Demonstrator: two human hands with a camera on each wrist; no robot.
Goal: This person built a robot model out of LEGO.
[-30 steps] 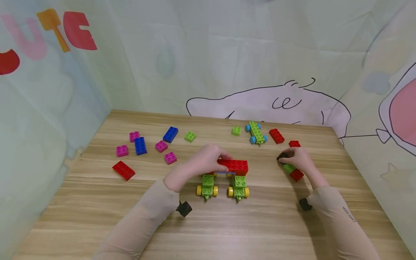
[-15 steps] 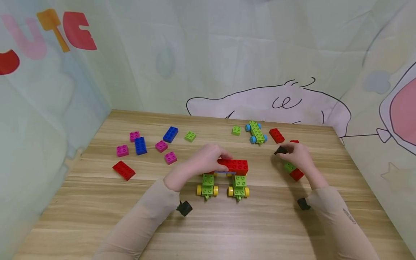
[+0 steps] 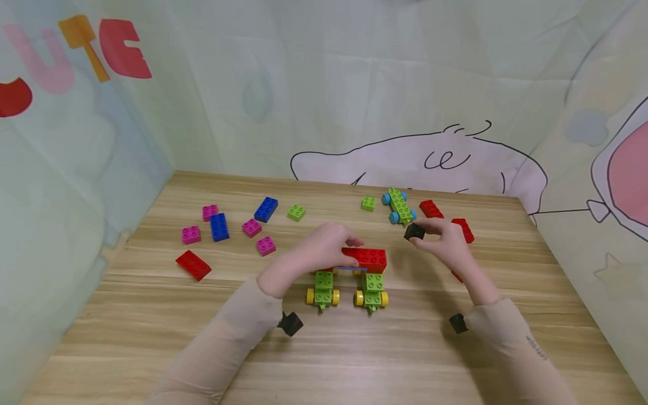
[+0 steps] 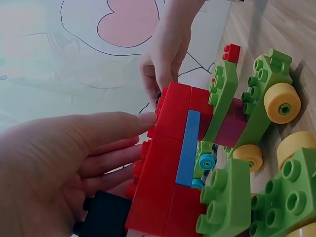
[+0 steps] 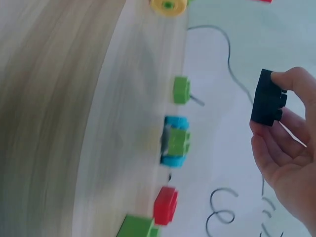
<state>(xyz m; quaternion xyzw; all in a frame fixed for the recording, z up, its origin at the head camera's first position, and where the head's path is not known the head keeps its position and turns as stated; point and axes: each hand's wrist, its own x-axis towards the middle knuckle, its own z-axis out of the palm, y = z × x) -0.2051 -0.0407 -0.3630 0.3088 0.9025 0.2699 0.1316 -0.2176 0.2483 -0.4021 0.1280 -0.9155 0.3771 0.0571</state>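
Note:
My left hand (image 3: 326, 247) holds a toy-brick vehicle by the long red bricks (image 3: 369, 259) on top, thumb in front and fingers behind. In the left wrist view a black brick (image 4: 106, 216) lies at the near end of those red bricks, close to the palm. Below them are a blue strip (image 4: 188, 148), green bricks and two green wheeled bases (image 3: 324, 293) with yellow wheels. My right hand (image 3: 450, 243) pinches another black brick (image 5: 266, 98) between thumb and fingers, raised above the table to the right of the vehicle.
Blue bricks (image 3: 219, 227), several pink bricks (image 3: 190, 234) and a red brick (image 3: 193, 265) lie at the left. Toward the back are small green bricks (image 3: 368, 203), a green base with blue wheels (image 3: 399, 206) and a red brick (image 3: 431, 209). More red bricks (image 3: 463, 229) lie beside the right hand.
My right hand has lifted the black brick away from the bricks at the right and carried it left, toward the vehicle. The left hand stays nearly where it was.

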